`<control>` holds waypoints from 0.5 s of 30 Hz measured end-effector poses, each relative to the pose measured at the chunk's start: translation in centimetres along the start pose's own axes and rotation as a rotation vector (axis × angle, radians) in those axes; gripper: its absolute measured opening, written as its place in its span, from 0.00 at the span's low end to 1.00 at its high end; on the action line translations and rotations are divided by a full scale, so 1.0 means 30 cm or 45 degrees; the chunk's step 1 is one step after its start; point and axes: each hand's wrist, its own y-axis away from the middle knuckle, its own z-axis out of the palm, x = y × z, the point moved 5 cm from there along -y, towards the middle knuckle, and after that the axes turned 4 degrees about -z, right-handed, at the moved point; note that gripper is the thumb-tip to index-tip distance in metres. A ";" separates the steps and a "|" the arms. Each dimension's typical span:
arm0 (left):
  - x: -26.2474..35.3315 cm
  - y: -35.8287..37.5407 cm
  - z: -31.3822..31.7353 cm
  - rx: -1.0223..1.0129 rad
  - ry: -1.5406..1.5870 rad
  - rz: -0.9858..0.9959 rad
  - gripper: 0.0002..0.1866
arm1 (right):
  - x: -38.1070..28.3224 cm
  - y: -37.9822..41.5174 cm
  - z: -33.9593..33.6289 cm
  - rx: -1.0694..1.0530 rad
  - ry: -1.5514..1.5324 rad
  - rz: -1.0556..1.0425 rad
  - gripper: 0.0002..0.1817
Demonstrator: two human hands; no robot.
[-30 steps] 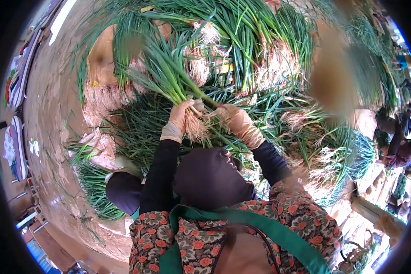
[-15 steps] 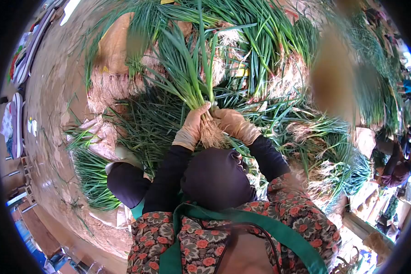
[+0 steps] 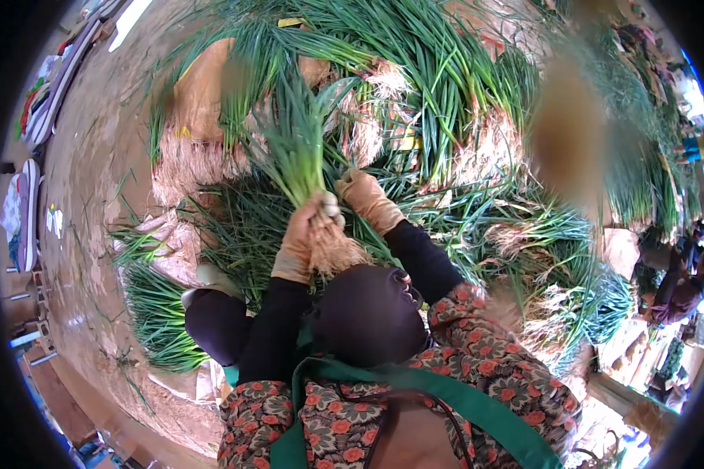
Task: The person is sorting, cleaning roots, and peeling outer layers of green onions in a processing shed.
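Observation:
In the head view, my left hand (image 3: 296, 238), in a pale glove, is closed around a bunch of green onions (image 3: 309, 160). Their leaves point up and away from me, and the pale roots hang below the fist, near a dark cloth-covered rounded shape (image 3: 371, 316). To the right of the bunch, apart from it, is my gloved right hand (image 3: 370, 201). Its fingers are curled together over the loose green onions (image 3: 461, 199); whatever they pinch, if anything, is hidden.
Heaped green onions with roots toward me (image 3: 489, 144) lie ahead. A tan sack-like piece (image 3: 203, 86) sits at upper left. Another bundle (image 3: 160, 313) lies at left on the dirty floor (image 3: 86, 258). Another person (image 3: 673, 293) is at far right. Blurred brown spots cover the upper right.
My left hand has shifted left and toward me with the bunch. My right hand has come away from the bunch, leaving a gap between the hands.

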 end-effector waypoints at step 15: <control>0.464 -0.135 0.118 0.188 0.093 0.437 0.13 | -0.027 -0.643 -0.340 0.326 1.159 -0.387 0.26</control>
